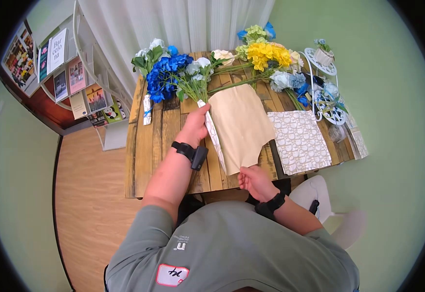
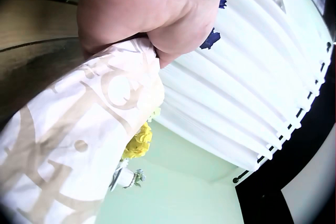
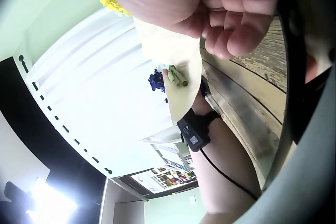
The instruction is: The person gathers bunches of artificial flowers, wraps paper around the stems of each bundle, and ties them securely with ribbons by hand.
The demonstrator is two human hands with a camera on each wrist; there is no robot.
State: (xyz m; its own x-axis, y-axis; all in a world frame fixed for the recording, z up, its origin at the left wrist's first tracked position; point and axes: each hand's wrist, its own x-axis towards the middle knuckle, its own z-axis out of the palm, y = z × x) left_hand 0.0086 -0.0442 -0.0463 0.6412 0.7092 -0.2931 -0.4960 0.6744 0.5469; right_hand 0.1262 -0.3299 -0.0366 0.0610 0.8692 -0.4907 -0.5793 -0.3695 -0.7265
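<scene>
A sheet of wrapping paper [image 1: 241, 121], tan on the face toward me and white with a beige letter pattern on its back, slants over the table. My left hand [image 1: 194, 125] grips its folded left edge near the top, where the patterned side [image 2: 79, 119] shows. Green flower stems [image 1: 195, 91] fan out just above that hand, and cut stem ends [image 3: 177, 76] show against the paper in the right wrist view. At the lower corner, my right hand [image 1: 255, 182] pinches the paper between thumb and fingers. Its other fingers are curled in the right wrist view.
Blue hydrangeas [image 1: 166, 78] and yellow flowers [image 1: 268, 56] lie along the table's back. Patterned sheets [image 1: 300, 141] are stacked at the right, beside a white wire stand [image 1: 330, 109]. A small wrapped bundle [image 1: 147, 109] lies left. A white chair [image 1: 314, 197] stands at the front right.
</scene>
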